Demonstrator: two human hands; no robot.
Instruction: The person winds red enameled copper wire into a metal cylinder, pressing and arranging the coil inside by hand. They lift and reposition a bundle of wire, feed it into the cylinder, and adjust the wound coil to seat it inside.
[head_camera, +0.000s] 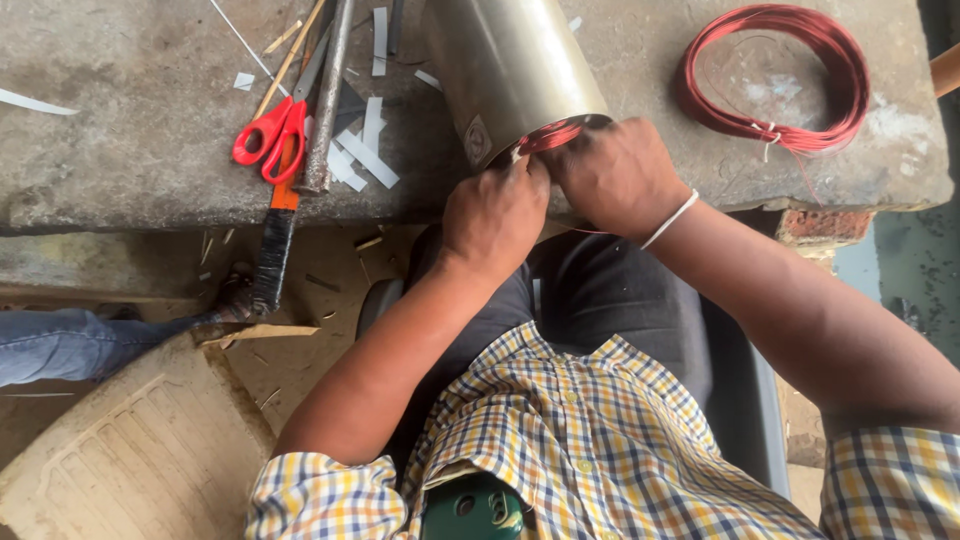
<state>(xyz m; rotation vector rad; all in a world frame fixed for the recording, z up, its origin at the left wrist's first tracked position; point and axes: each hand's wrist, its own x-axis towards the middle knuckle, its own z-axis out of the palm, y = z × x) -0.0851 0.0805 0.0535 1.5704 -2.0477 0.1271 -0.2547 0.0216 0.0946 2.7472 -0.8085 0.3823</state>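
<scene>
— Where did we have the red wire (551, 134)?
— At the near mouth of the steel cylinder (505, 62), whose axis ran far to near. Our left hand (493, 213) and right hand (615, 172) both pinched it, touching.

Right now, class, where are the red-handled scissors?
In the head view the red-handled scissors lie on the stone bench, upper left, beside a metal rod and white paper strips, left of the metal cylinder.
</scene>
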